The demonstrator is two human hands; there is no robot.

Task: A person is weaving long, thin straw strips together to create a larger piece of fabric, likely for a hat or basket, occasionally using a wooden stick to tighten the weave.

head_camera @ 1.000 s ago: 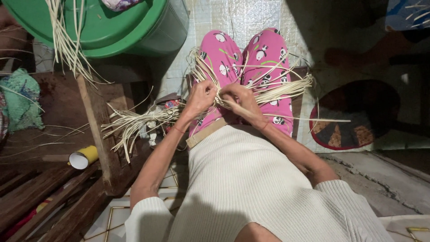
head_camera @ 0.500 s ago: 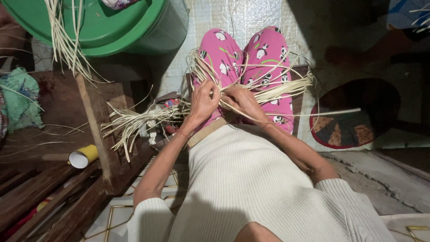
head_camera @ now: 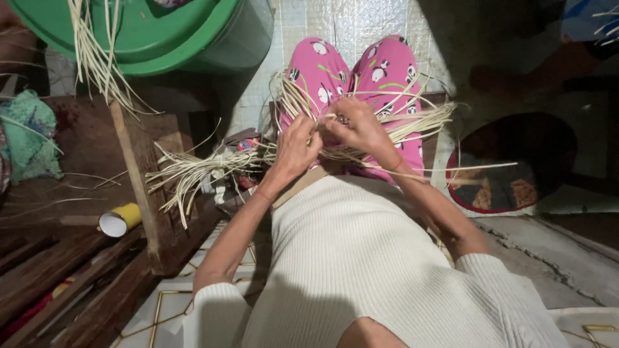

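A bundle of pale straw strips [head_camera: 213, 167] lies across my lap, over pink patterned trousers [head_camera: 335, 71]. My left hand [head_camera: 295, 149] pinches strips near the middle of the bundle. Just to its right, my right hand [head_camera: 358, 127] grips other strips, fingers closed, the two hands nearly touching. Loose ends fan out left toward the wooden boards and right past my knee [head_camera: 432, 119]. The point where the strips cross is hidden under my fingers.
A big green tub [head_camera: 161, 32] with long strips hanging from it stands at the upper left. Dark wooden planks [head_camera: 135, 167] and a yellow tube [head_camera: 119, 221] lie left. A teal cloth [head_camera: 29, 135] sits far left. A round dark mat [head_camera: 509, 167] lies right.
Both hands have shifted slightly up the lap and drawn closer together on the strips; the left fingers have moved over the bundle. The loose ends have swayed a little.
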